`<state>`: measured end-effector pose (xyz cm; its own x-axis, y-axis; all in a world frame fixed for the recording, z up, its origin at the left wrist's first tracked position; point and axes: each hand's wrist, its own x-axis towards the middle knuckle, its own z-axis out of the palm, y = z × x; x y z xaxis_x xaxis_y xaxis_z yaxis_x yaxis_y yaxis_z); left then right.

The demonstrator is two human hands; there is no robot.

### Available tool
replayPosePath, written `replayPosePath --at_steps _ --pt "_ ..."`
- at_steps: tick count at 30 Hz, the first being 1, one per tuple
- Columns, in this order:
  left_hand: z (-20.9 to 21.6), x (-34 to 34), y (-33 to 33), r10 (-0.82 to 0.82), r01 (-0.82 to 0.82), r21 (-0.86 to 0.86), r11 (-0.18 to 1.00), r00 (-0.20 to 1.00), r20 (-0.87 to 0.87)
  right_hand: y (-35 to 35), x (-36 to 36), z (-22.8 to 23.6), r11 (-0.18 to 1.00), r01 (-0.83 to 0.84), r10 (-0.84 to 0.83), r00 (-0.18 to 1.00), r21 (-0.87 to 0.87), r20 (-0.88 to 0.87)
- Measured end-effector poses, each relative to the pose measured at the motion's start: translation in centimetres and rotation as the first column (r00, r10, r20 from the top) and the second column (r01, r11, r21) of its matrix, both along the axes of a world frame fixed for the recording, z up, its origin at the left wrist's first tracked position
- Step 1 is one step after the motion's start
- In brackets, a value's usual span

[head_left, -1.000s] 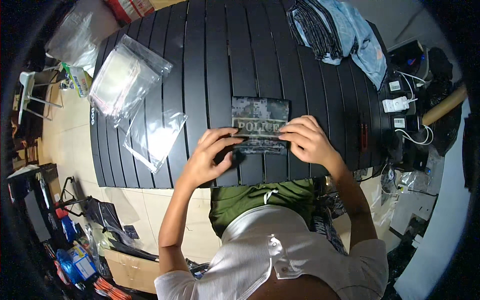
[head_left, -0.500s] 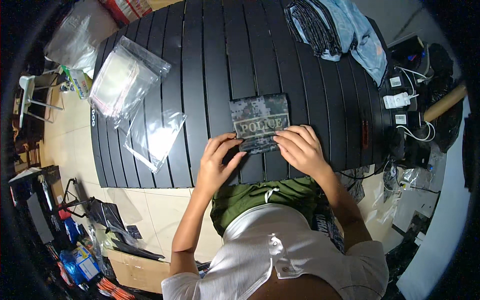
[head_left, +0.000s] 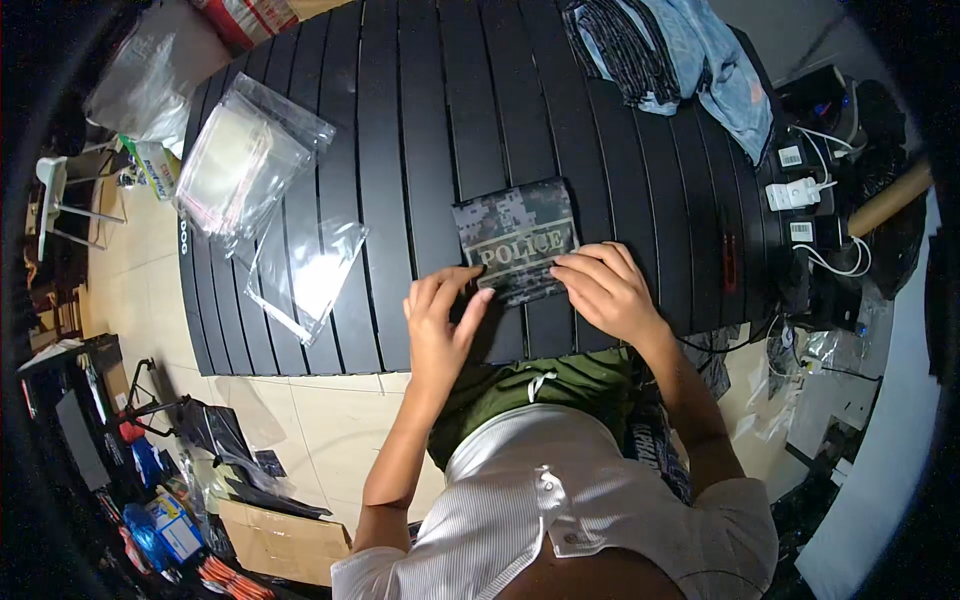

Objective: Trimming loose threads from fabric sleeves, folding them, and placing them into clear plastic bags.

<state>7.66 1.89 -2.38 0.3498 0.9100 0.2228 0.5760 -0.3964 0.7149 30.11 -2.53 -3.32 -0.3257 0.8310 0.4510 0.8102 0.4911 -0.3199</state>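
Note:
A flat, folded piece of camouflage cloth, dark grey-green with a pale framed band of lettering, lies slightly tilted on the black slatted table. At its lower left edge is my left hand, open, with the thumb apart from the fingers and the tips touching the cloth. My right hand is closed on the lower right edge, its bent fingers pressed together there. Part of the cloth's border is hidden under the fingertips of both hands.
Left on the table lie a stack of clear plastic sleeves and a single clear bag. Folded blue denim sits at the far right. White chargers with cables are beyond the right edge. A cardboard box stands on the floor.
The cloth has turned slightly counterclockwise, its upper left corner shifting left. My left thumb has moved up, and my left forearm has shifted right. The right hand stays at the cloth's edge.

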Motion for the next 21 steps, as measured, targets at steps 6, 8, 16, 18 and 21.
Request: replayPosePath --at_steps 6,8,16,18,21 --pt "-0.5 1.6 0.4 0.224 -0.212 -0.127 0.969 0.97 0.091 0.0 -0.4 -0.2 1.0 -0.015 0.016 0.999 0.007 -0.03" --pt "-0.6 1.9 0.5 0.232 -0.219 -0.114 0.969 0.966 0.113 0.1 -0.6 -0.1 1.0 0.025 -0.025 0.999 0.015 0.022" --pt "-1.4 1.9 0.0 0.329 -0.192 -0.427 0.884 0.903 0.276 0.2 -0.2 0.3 0.999 0.035 -0.035 0.998 0.003 0.045" --pt "-1.2 2.1 0.0 0.307 -0.201 -0.386 0.9 0.922 0.236 0.2 -0.1 0.2 0.999 0.038 -0.037 0.998 -0.01 0.046" --pt "-1.3 2.1 0.0 0.3 -0.205 -0.361 0.91 0.926 0.229 0.2 0.7 0.3 0.999 0.03 -0.029 0.999 0.038 -0.02"
